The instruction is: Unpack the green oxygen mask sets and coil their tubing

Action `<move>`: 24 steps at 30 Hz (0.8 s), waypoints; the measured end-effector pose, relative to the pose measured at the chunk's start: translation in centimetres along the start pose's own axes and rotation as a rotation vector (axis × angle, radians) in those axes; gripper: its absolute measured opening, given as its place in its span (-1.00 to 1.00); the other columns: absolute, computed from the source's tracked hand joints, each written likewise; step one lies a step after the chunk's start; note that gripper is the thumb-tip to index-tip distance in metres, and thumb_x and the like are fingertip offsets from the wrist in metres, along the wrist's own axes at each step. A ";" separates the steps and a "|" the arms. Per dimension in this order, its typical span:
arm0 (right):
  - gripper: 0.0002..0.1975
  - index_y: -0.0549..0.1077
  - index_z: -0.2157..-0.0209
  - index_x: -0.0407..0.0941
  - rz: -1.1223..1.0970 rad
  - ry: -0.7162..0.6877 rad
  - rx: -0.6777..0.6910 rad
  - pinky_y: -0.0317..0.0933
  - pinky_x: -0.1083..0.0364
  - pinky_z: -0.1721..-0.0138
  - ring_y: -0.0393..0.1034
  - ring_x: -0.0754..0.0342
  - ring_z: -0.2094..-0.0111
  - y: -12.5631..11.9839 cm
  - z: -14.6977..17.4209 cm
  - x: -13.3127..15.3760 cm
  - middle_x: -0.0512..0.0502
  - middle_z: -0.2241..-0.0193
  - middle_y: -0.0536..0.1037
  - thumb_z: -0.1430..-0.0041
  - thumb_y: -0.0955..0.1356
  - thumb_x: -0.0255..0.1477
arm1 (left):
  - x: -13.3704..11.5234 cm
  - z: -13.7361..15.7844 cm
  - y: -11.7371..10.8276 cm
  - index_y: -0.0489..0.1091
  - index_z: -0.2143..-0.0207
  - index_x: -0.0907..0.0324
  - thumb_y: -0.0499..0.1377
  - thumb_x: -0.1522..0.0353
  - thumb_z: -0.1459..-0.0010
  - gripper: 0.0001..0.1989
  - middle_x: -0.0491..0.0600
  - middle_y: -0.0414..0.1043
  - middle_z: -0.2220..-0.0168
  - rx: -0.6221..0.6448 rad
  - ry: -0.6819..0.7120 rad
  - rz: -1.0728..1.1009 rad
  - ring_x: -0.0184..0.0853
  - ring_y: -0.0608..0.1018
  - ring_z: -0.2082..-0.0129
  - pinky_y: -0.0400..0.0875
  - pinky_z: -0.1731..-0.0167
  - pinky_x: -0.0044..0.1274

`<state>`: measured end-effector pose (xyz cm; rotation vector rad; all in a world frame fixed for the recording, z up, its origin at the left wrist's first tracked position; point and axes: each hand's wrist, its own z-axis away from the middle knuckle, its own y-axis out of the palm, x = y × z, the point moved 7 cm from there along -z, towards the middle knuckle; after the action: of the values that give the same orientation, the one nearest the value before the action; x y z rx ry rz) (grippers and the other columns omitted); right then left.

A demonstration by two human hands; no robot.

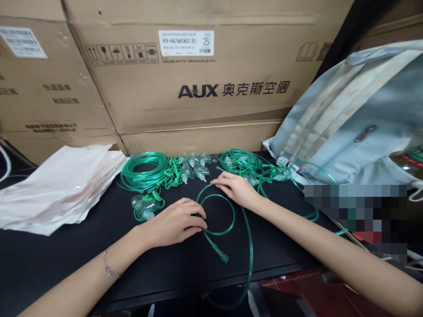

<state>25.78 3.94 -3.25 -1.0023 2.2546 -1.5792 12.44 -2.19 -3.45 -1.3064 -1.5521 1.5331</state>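
Observation:
A green plastic tube [234, 215] lies in a loose loop on the black table, with a connector [224, 257] on its free end. My left hand [181, 221] is closed on the loop's left side, thumb and fingers together round the tube. At the top of the loop, my right hand [236, 188] pinches the same tube between thumb and fingertips. From there a length runs down over the table's front edge. Behind my left hand rests a clear mask [144, 207] with a green strap. Further back sits a coil of green tubing [145, 182].
White plastic bags [62, 185] are stacked at the left. Small clear cups [194, 167], green straps [172, 174] and a tangled heap of tubing and masks [243, 160] lie along the back. Large cardboard boxes [198, 110] stand behind; a light-blue backpack [346, 127] leans at the right.

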 end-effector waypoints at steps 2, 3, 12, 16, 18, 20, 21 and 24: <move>-0.74 0.47 0.17 -0.11 0.070 -0.036 0.044 0.23 0.17 0.35 0.33 0.13 0.33 0.6 -0.2 0.0 -0.10 0.30 0.40 -0.19 0.20 -0.51 | 0.0 0.1 0.0 0.42 0.21 0.09 0.03 0.40 -0.19 -0.81 -0.04 0.38 0.08 0.007 -0.002 0.010 -0.29 0.35 -0.02 0.15 -0.06 -0.38; -0.73 0.46 0.16 -0.10 0.094 -0.060 0.067 0.22 0.17 0.36 0.32 0.14 0.34 1.0 -0.2 0.0 -0.10 0.30 0.39 -0.19 0.19 -0.52 | 0.0 0.2 0.0 0.41 0.20 0.09 0.03 0.39 -0.19 -0.81 -0.04 0.37 0.05 0.013 -0.011 0.019 -0.27 0.33 -0.05 0.12 -0.09 -0.33; -0.65 0.40 0.23 -0.22 0.208 -0.169 0.117 0.20 0.10 0.32 0.26 0.06 0.33 -0.2 2.1 1.8 -0.18 0.35 0.38 -0.28 0.08 -0.37 | 0.9 0.2 1.2 0.45 0.24 0.05 0.04 0.34 -0.19 -0.80 -0.11 0.43 0.09 -0.061 -0.105 0.000 -0.31 0.42 0.02 0.12 -0.09 -0.34; -0.63 0.40 0.33 -0.17 0.078 -0.138 0.280 0.18 0.05 0.24 0.24 0.05 0.31 -0.7 3.3 4.2 -0.14 0.36 0.38 -0.17 0.19 -0.15 | 0.6 -0.4 1.2 0.46 0.27 0.03 0.05 0.30 -0.18 -0.81 -0.11 0.42 0.32 -0.168 -0.082 -0.123 -0.39 0.45 0.28 0.20 0.09 -0.43; -0.62 0.41 0.29 -0.15 0.046 -0.207 0.345 0.09 -0.06 0.06 0.25 0.03 0.25 -0.9 3.9 5.2 -0.11 0.33 0.38 -0.09 0.26 -0.11 | 0.4 -0.6 1.2 0.46 0.29 0.06 0.05 0.29 -0.19 -0.81 -0.11 0.38 0.39 -0.189 -0.079 -0.144 -0.40 0.42 0.34 0.22 0.19 -0.47; -0.72 0.41 0.25 -0.13 0.054 -0.280 0.404 -0.10 -0.15 -0.07 0.26 0.04 0.22 -1.0 4.2 5.6 -0.08 0.32 0.39 -0.12 0.28 -0.22 | 0.3 -0.8 1.1 0.46 0.31 0.08 0.05 0.29 -0.19 -0.81 -0.11 0.37 0.42 -0.191 -0.082 -0.129 -0.40 0.41 0.35 0.21 0.22 -0.47; -0.78 0.41 0.23 -0.13 0.065 -0.306 0.428 -0.16 -0.16 -0.10 0.27 0.05 0.22 -1.0 4.2 5.6 -0.07 0.32 0.39 -0.15 0.27 -0.31 | 0.3 -0.8 1.1 0.46 0.31 0.08 0.07 0.28 -0.17 -0.82 -0.12 0.37 0.42 -0.192 -0.085 -0.103 -0.40 0.41 0.35 0.21 0.21 -0.47; -0.81 0.42 0.20 -0.15 0.064 -0.378 0.477 -0.03 -0.04 -0.04 0.27 0.08 0.22 -1.1 4.0 5.4 -0.09 0.30 0.40 -0.19 0.22 -0.49 | 0.9 -0.7 0.4 0.44 0.25 0.09 0.12 0.25 -0.12 -0.81 -0.07 0.39 0.23 -0.267 -0.152 -0.008 -0.33 0.40 0.19 0.22 0.10 -0.42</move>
<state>24.28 -2.68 -2.77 -0.9762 1.5483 -1.6246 12.86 -1.17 -3.89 -1.3481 -1.9098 1.4877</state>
